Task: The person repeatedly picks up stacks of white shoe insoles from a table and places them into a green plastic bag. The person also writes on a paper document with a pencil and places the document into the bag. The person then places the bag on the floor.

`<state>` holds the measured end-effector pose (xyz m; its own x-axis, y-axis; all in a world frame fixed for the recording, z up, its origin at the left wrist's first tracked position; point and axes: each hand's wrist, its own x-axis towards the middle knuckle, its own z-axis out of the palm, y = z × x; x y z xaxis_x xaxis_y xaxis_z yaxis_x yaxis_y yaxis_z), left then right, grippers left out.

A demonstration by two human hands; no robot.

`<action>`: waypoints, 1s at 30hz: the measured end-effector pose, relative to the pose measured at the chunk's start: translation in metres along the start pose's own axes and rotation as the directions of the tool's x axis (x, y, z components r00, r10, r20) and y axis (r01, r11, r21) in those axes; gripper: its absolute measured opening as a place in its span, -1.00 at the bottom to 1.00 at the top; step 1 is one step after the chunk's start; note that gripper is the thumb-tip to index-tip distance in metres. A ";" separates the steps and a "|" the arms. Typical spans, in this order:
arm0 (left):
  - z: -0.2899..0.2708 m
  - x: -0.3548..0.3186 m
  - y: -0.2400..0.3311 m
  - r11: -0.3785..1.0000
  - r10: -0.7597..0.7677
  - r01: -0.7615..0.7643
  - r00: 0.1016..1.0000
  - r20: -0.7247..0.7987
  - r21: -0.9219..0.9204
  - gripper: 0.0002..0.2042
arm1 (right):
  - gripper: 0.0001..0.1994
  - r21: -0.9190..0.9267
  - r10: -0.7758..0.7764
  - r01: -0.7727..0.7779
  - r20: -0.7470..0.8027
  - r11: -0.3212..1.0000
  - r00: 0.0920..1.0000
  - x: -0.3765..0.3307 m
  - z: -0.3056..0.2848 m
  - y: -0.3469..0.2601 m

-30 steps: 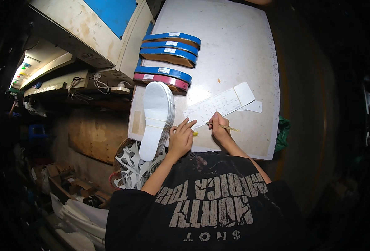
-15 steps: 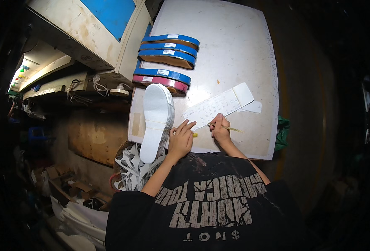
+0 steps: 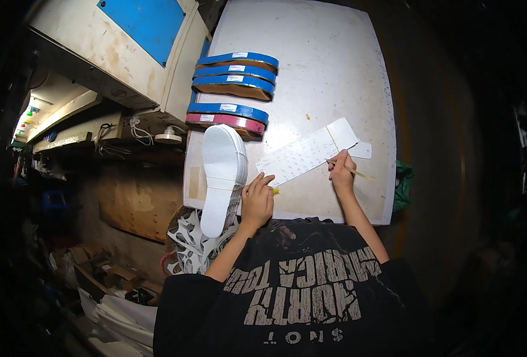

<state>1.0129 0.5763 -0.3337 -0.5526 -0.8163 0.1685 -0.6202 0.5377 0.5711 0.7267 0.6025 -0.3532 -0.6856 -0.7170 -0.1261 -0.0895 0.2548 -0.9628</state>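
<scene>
My right hand [image 3: 342, 174] grips a thin yellowish pen [image 3: 361, 174], its tip on a long white card [image 3: 302, 152] covered in handwritten lines. A rubber band circles the card's far right end. From beneath that end pokes a white piece [image 3: 363, 150] with a rounded tip and a small hole. My left hand [image 3: 257, 201] rests with fingers stretched onto the card's near left end. A small yellow thing [image 3: 276, 191] shows beside its palm, mostly hidden. Left of that hand lies a stack of white insoles [image 3: 221, 178] bound with a rubber band.
Several blue cutting dies [image 3: 257, 61] and a pink one [image 3: 233, 123] stand along the left of the white table [image 3: 323, 47]. A pale machine [image 3: 105, 44] adjoins it. White scraps [image 3: 192, 238] fill a basket below the near left edge. A green bag [image 3: 403, 187] hangs at the right.
My right hand has moved right and away from me along the card with the pen. My left hand stays at the card's near left end. The whole view has shifted slightly.
</scene>
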 end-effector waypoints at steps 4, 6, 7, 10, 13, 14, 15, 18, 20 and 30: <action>-0.001 0.000 0.001 1.000 0.007 -0.007 1.000 -0.004 0.003 -0.90 | -0.49 -0.153 -0.181 0.177 -0.007 0.972 0.984 0.001 0.006 0.004; -0.001 0.000 0.000 1.000 0.009 -0.009 1.000 -0.008 0.007 -0.90 | -0.51 -0.202 -0.192 0.187 -0.001 0.961 0.981 0.003 0.006 0.004; 0.000 0.000 0.000 1.000 0.011 -0.011 1.000 -0.009 0.009 -0.90 | -0.53 -0.220 -0.143 0.142 0.010 0.965 0.990 0.003 0.006 0.005; 0.001 0.000 -0.001 1.000 0.011 -0.011 1.000 -0.001 0.025 -0.89 | -0.54 -0.241 -0.148 0.149 0.023 0.959 0.989 0.003 0.004 0.006; 0.001 0.000 -0.001 0.999 0.010 -0.010 1.000 0.004 0.031 -0.89 | -0.53 -0.151 -0.113 0.115 0.027 0.982 0.993 0.000 0.003 0.007; 0.002 0.000 -0.001 0.999 0.007 -0.007 1.000 0.004 0.033 -0.89 | -0.53 -0.119 -0.061 0.060 0.001 0.991 0.998 -0.001 0.004 0.008; 0.001 0.000 -0.001 0.999 0.003 -0.003 1.000 0.008 0.034 -0.89 | -0.53 -0.139 -0.090 0.095 0.039 0.986 0.995 -0.001 0.005 0.008; 0.001 0.000 0.000 1.000 0.004 -0.004 1.000 0.003 0.027 -0.89 | -0.53 -0.249 -0.101 0.116 0.074 0.961 0.992 -0.002 0.008 0.009; 0.001 0.000 0.000 1.000 0.007 -0.007 1.000 -0.002 0.025 -0.90 | -0.52 -0.307 -0.150 0.164 0.070 0.938 0.986 -0.003 0.009 0.009; 0.002 0.000 0.000 0.999 0.018 -0.018 1.000 -0.015 0.026 -0.90 | -0.49 -0.054 -0.180 0.186 0.091 0.981 0.979 -0.018 0.027 0.007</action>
<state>1.0122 0.5771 -0.3349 -0.5553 -0.8094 0.1912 -0.6247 0.5577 0.5466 0.7580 0.5998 -0.3643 -0.5896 -0.8072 0.0285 -0.2544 0.1521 -0.9551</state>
